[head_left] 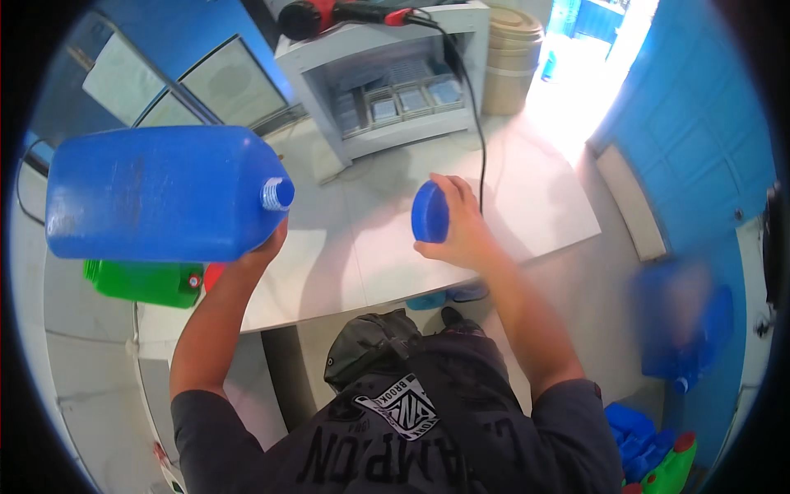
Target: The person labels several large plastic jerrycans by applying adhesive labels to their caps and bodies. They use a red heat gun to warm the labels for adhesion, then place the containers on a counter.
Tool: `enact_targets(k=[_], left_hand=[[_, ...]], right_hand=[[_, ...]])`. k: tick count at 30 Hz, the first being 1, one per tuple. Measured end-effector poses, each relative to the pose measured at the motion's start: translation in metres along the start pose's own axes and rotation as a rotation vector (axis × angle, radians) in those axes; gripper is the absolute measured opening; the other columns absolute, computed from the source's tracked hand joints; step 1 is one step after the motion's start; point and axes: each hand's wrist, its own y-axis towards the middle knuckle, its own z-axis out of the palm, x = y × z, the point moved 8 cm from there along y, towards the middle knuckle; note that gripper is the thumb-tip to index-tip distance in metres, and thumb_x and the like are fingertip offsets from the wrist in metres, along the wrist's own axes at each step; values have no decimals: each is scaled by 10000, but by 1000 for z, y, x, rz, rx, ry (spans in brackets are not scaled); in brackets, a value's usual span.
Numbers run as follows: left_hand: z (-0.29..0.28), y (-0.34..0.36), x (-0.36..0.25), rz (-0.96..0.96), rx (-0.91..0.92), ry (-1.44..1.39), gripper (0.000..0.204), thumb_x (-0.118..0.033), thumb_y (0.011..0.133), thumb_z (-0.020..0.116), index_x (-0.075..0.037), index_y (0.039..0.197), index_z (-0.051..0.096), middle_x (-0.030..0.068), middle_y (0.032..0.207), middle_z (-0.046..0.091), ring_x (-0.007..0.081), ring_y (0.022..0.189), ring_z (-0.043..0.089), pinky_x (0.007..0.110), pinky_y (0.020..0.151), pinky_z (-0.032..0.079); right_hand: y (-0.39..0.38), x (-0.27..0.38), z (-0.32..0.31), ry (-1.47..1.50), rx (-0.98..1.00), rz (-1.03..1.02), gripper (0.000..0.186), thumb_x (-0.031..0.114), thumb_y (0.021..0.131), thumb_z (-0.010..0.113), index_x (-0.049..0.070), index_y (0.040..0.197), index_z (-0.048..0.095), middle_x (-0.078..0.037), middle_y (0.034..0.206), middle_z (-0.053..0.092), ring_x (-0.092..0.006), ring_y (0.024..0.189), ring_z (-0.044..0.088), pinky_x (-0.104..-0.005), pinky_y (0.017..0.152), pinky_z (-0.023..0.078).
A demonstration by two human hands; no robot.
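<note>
A large blue plastic jerrycan (pixel 156 193) lies on its side in the air over the left of the table, its threaded neck (pixel 277 193) pointing right. My left hand (pixel 267 247) holds it from beneath near the neck end; most of its fingers are hidden behind the can. Over the middle of the table, my right hand (pixel 458 218) grips a round, flat blue lid (pixel 429 212) by its rim, thumb below and fingers above. A gap separates the lid from the can's neck.
A green jerrycan (pixel 144 281) is below the blue one, beside something red (pixel 214 277). On the white table (pixel 395 263) stands a white shelf (pixel 395 136), topped by a red-and-black power tool (pixel 329 16) with a hanging cable (pixel 473 99). Blue jerrycans (pixel 699 337) stand at right; a tan drum (pixel 510 70) stands behind.
</note>
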Motion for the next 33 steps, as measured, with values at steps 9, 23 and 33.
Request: enact_targets(k=[9, 23, 33], left_hand=[[-36, 43, -2, -180, 166, -85, 196, -81, 901, 683, -70, 1076, 595, 73, 1001, 607, 276, 1025, 583, 403, 950, 438], [-124, 76, 155, -1217, -256, -1042, 242, -290, 929, 673, -51, 959, 658, 70, 851, 661, 161, 727, 648, 314, 710, 556], [-155, -32, 161, -973, -678, -774, 792, -659, 989, 427, -38, 1478, 375, 184, 1364, 510, 274, 1196, 544, 413, 1029, 444]], right_hand=[[17, -34, 17, 860, 97, 79, 933, 309, 786, 798, 174, 1563, 299, -157, 1499, 404, -333, 1368, 429, -481, 1095, 402], [93, -15, 137, 1013, 348, 378, 473, 176, 997, 599, 17, 1418, 454, -144, 1290, 600, -243, 1177, 594, -388, 1012, 470], [211, 30, 213, 418, -116, 24, 502, 191, 940, 650, 20, 1385, 496, -231, 1299, 613, -352, 1198, 604, -405, 1018, 459]])
